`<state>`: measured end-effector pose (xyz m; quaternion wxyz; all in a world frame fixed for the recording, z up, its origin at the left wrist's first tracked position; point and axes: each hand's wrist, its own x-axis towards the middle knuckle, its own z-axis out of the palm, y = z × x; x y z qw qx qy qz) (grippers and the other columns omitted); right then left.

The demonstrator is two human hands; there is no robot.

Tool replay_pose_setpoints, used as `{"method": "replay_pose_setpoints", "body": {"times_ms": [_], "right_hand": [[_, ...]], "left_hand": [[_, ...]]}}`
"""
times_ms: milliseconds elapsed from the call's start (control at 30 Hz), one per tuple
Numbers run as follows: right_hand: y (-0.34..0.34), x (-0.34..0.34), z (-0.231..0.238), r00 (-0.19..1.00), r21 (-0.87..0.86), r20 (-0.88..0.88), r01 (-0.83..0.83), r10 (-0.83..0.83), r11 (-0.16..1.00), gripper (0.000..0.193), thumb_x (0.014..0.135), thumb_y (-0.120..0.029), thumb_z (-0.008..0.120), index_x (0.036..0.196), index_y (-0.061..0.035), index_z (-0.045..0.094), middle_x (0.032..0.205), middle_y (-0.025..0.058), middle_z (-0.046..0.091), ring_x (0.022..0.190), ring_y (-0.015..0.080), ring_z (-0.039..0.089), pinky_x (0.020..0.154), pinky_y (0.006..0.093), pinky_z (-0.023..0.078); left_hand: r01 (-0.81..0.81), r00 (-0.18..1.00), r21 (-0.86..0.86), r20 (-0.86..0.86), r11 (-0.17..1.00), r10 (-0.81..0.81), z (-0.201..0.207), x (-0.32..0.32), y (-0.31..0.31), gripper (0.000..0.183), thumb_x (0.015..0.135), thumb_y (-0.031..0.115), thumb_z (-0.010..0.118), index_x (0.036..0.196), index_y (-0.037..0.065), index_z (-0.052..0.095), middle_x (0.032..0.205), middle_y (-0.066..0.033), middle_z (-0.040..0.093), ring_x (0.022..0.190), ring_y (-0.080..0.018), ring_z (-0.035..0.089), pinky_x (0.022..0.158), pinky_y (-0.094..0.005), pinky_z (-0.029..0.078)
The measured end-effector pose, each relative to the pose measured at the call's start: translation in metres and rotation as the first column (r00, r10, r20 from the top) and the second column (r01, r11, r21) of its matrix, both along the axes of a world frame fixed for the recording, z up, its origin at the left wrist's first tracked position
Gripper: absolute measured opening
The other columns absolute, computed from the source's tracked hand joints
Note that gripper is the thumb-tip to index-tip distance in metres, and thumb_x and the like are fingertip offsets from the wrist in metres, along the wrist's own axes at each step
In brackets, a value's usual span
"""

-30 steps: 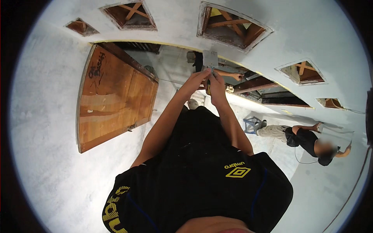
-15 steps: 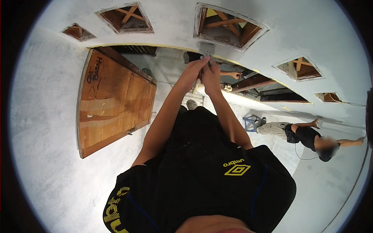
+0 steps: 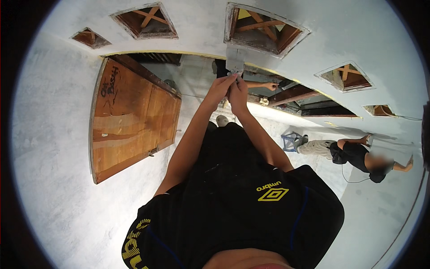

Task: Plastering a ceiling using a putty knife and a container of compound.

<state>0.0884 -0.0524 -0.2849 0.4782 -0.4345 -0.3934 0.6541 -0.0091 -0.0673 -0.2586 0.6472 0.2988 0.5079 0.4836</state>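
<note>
My left hand and my right hand are close together in front of me, below the edge of the wall over the doorway. Both have closed fingers around a putty knife, whose flat grey blade points at the pale wall. Grey paste sits near the base of the blade, by my fingertips. The handle is mostly hidden between my palms. The blade's upper end blends with the wall, so I cannot tell if it touches.
A brown wooden door hangs at the left. Wood-framed vent openings line the wall. A co-worker's hand reaches in beyond my right hand. At the right, another person in black stands by a blue stool.
Both my hands have drawn back a little from the wall with the putty knife, and more of its blade shows. The person at the right has lowered the outstretched arm slightly.
</note>
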Motion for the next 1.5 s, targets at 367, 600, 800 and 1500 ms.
{"method": "replay_pose_setpoints", "body": {"times_ms": [367,600,800,1500], "right_hand": [[0.014,-0.003,-0.039,0.999,-0.181,0.003,-0.047,0.048,0.982,0.028,0.101,-0.021,0.052,0.078,-0.0062,0.052,0.060,0.0006,0.047,0.045,0.0088,0.041,0.039,0.0277,0.028],[0.006,-0.005,-0.012,0.998,-0.200,-0.032,-0.064,0.058,0.978,0.026,0.101,-0.021,0.052,0.079,-0.0066,0.052,0.060,0.0008,0.048,0.044,0.0081,0.040,0.038,0.0276,0.026],[0.011,-0.015,0.042,0.999,-0.043,-0.016,-0.030,0.030,0.999,0.018,0.101,-0.017,0.052,0.088,-0.0046,0.055,0.062,0.0005,0.050,0.049,0.0087,0.045,0.041,0.0274,0.032],[0.006,-0.042,-0.008,0.999,-0.075,-0.028,-0.025,0.023,0.997,0.022,0.102,-0.020,0.052,0.086,-0.0050,0.056,0.068,-0.0011,0.050,0.059,0.0075,0.044,0.050,0.0280,0.035]], "left_hand": [[-0.038,0.999,-0.098,0.027,0.994,0.041,-0.047,-0.006,0.010,0.043,0.097,0.047,0.061,0.072,0.011,0.061,0.063,0.0041,0.051,0.055,-0.0067,0.045,0.052,-0.0248,0.035],[-0.058,0.997,-0.105,0.052,0.993,0.064,-0.025,-0.009,0.001,0.043,0.097,0.046,0.061,0.073,0.011,0.062,0.062,0.0041,0.049,0.055,-0.0069,0.044,0.053,-0.0245,0.035],[-0.074,0.997,0.061,0.037,0.995,0.072,0.020,-0.018,0.002,0.041,0.097,0.047,0.061,0.079,0.010,0.065,0.061,0.0057,0.045,0.055,-0.0060,0.041,0.053,-0.0235,0.033],[0.015,0.998,-0.023,-0.060,1.000,-0.017,-0.010,-0.043,0.000,0.042,0.100,0.049,0.056,0.085,0.010,0.063,0.072,0.0031,0.054,0.066,-0.0081,0.050,0.063,-0.0265,0.043]]}}
